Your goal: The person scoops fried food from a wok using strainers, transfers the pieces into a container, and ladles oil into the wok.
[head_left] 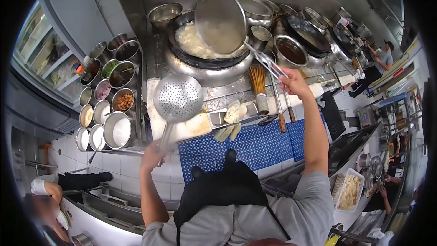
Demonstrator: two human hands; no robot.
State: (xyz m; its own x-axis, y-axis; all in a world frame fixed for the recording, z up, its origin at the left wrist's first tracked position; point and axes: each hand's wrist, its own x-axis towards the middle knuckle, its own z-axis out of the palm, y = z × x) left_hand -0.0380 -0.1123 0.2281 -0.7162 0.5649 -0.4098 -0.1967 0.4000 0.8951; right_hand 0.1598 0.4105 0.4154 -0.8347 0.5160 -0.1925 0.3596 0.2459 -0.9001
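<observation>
My left hand (153,156) is closed round the handle of a perforated metal skimmer (178,95), whose round bowl lies over the counter's front edge, in front of the wok. In my right hand (294,83) is the handle of a round fine-mesh strainer (221,23). The strainer is tilted up over the wok (171,41) and covers part of it. Pale, whitish food (189,38) in bubbling liquid shows in the wok to the left of the mesh. A bamboo brush (259,86) stands at the counter edge below my right hand.
Several metal pots of seasonings and chopped ingredients (124,100) stand on the left. A bowl of dark liquid (290,51) and a second wok (309,34) are on the right. Yellowish gloves (235,112) hang at the front edge. Other people are at the right (385,57) and lower left (50,189).
</observation>
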